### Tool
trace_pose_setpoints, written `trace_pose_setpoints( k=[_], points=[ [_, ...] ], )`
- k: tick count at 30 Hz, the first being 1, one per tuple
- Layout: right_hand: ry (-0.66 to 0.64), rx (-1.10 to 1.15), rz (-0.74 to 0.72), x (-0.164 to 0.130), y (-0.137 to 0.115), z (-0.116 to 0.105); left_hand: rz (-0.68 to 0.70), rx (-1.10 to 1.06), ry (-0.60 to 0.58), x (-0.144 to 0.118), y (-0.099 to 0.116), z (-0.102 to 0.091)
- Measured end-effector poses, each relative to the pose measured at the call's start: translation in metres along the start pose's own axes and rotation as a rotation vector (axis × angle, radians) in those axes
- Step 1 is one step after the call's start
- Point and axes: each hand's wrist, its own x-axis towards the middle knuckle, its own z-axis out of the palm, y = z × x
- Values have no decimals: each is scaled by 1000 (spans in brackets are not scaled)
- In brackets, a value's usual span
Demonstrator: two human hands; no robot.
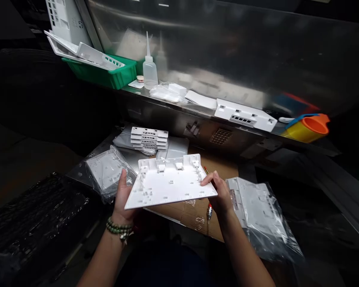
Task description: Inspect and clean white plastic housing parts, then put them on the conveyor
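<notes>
White plastic panel [170,183] held level above the bench [197,215], inner face up, clips along its far edge at 12 o'clock. Left hand [122,195] grips the 9 o'clock edge, thumb on top, fingers underneath. Right hand [219,193] clamps the 3 o'clock corner the same way. Two-sided hold keeps the thin panel flat and its ribbed face toward the eyes, probably for inspection.

Bagged panels lie at 9 o'clock [107,173] and 3 o'clock [259,211] of the held one. Stack of bare panels [149,138] at 12 o'clock. Squeeze bottle [150,67] and green bin [113,73] on the shelf beyond.

Hidden: fingers of both hands under the panel. Red-tipped tool [208,209] mostly covered, type unclear. Background steel wall blurred.
</notes>
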Motion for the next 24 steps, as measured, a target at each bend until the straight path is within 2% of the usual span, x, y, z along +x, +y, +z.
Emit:
trace_pose_setpoints(
  k=[1,3,5,8,11,13,19,21,24],
  points=[
    [-29,-85,2,6,6,-1,-95,-15,28,1,2,-1],
    [-61,-261,5,22,24,-3,-147,-34,103,2,6,-1],
    [-83,-422,22,39,49,-4,-76,-66,144,2,8,-2],
    [-127,-699,56,57,92,-4,66,-175,119,1,12,-3],
    [-191,-1007,59,63,129,-3,122,-290,119,-2,15,-7],
    [-262,-1160,27,64,144,-3,136,-327,122,-5,16,-9],
    [-497,-1376,-130,65,157,-10,152,-338,104,-16,17,-8],
    [-510,-1397,-146,66,157,-11,159,-328,108,-19,17,-5],
    [-456,-1359,-142,67,154,-10,163,-311,113,-22,19,-2]
  ],
)
